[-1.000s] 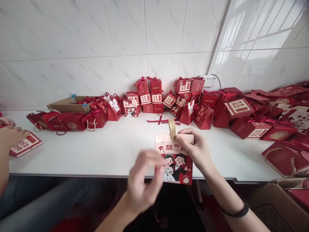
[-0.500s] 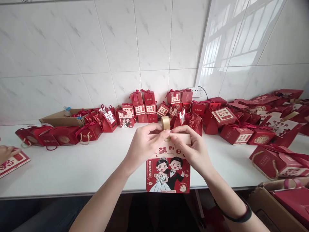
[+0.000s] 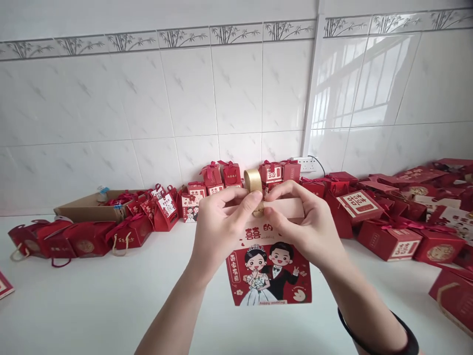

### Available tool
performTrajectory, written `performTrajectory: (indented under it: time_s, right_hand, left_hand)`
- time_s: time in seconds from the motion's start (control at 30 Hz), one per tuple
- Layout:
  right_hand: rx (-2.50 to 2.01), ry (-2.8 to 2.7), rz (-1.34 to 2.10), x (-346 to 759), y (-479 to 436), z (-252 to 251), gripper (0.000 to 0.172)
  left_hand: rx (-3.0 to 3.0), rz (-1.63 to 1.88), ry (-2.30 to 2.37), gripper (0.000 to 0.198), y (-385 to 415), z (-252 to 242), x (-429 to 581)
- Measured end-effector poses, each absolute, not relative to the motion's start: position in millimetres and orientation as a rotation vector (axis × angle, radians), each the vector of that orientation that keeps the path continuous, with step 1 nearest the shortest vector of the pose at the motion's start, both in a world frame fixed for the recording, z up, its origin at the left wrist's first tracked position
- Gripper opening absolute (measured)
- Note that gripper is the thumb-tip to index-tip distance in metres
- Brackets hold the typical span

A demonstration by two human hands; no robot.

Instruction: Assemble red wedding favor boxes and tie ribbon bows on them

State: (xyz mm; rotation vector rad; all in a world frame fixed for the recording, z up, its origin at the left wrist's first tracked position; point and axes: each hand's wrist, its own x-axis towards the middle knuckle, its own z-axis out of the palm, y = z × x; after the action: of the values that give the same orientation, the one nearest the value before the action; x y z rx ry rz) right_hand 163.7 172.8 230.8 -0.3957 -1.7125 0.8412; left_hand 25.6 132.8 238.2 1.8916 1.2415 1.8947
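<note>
1. Left hand (image 3: pixel 218 224) and right hand (image 3: pixel 308 224) both pinch the top edge of a red gift bag (image 3: pixel 269 268), lifted above the white table (image 3: pixel 92 301).
2. Its gold ribbon handle (image 3: pixel 253 181) loops up between the fingertips.

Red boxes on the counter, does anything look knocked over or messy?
Yes. The left boxes lie tipped on their sides, and the right pile is jumbled at all angles. The middle stack stands upright. The bag held by left hand and right hand looks undamaged.
</note>
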Motion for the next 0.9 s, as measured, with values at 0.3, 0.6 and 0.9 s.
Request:
performTrajectory:
  time_s: [0.3, 0.6, 0.9]
  right_hand:
    - [-0.375, -1.813, 1.164, 136, 198, 222, 0.015]
    - [-0.4, -1.816, 1.066, 142, 210, 210, 0.018]
    - [-0.573, -1.723, 1.013, 138, 207, 209, 0.014]
  left_hand:
    - [1.807, 1.877, 1.363, 0.026, 147, 222, -6]
    - [1.749, 1.878, 1.434, 0.023, 157, 221, -2]
    - [1.812, 1.967, 1.458, 0.024, 161, 215, 5]
